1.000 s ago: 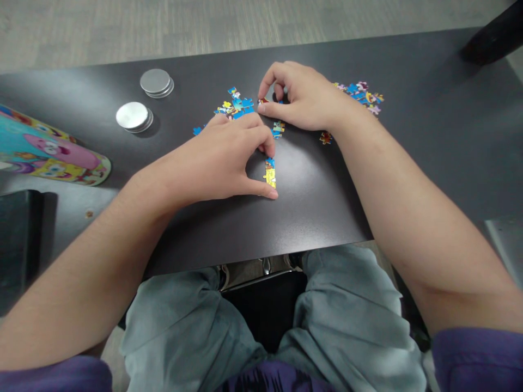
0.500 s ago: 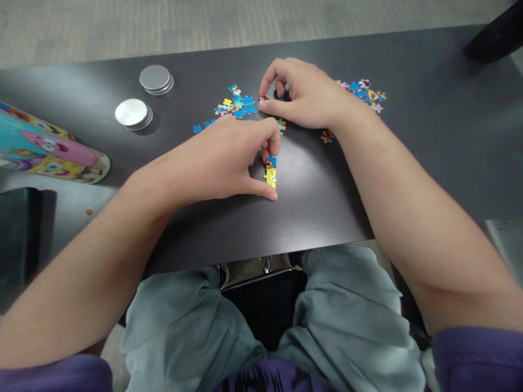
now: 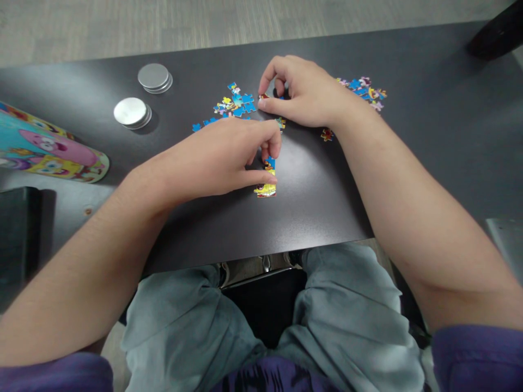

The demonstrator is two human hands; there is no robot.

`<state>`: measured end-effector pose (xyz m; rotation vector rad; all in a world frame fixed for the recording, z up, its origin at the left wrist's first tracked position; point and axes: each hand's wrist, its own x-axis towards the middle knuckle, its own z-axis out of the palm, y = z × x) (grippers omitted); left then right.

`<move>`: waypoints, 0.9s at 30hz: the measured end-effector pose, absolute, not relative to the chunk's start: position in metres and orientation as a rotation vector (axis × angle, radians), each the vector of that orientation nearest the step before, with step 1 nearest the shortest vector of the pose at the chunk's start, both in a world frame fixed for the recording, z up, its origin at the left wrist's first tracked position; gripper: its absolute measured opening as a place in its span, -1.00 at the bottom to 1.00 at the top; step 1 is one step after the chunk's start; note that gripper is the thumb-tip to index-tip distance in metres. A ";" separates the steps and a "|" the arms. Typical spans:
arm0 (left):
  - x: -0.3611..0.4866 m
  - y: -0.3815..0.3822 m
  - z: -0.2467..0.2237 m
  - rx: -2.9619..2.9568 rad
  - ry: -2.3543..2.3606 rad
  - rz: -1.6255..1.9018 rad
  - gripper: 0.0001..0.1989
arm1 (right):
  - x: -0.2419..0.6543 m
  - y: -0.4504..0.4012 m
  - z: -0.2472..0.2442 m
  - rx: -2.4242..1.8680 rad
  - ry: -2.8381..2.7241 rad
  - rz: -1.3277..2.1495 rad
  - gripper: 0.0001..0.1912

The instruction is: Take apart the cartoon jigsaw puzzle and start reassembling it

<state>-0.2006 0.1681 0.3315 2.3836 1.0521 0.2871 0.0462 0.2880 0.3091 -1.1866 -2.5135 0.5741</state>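
Observation:
My left hand [image 3: 229, 155] rests over the table, thumb pressed on a strip of joined jigsaw puzzle pieces [image 3: 267, 191] in yellow and blue, its curled fingers at the strip's far end. Part of the strip is hidden under the thumb. Farther up, my right hand [image 3: 300, 90] pinches a small reddish puzzle piece [image 3: 263, 96] between thumb and forefinger. Just left of it lie loose blue and yellow puzzle pieces [image 3: 241, 103], some covered by my left hand. A lone red-brown puzzle piece [image 3: 327, 134] is below my right wrist.
More puzzle pieces [image 3: 365, 90] lie beyond my right forearm. Two stacks of silver discs, a far stack [image 3: 154, 77] and a near stack [image 3: 131, 112], stand at the left beside a cartoon-printed cylinder [image 3: 57, 149]. A black object [image 3: 496, 32] is at the far right corner.
My left thumb has moved up from the strip's near end onto its middle, so the red and white bottom edge now shows. My right hand has hardly moved.

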 end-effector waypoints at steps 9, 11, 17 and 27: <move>-0.200 0.169 0.336 2.368 1.027 0.237 -0.83 | 0.046 0.286 0.310 -1.180 -2.515 0.571 -0.81; -0.199 0.170 0.336 2.392 1.026 0.212 -0.82 | 0.046 0.286 0.310 -1.175 -2.517 0.568 -0.81; -0.197 0.169 0.338 2.384 1.048 0.231 -0.81 | 0.045 0.289 0.307 -1.157 -2.523 0.552 -0.82; -0.201 0.170 0.340 2.306 1.041 0.259 -0.70 | 0.044 0.288 0.309 -1.208 -2.500 0.562 -0.79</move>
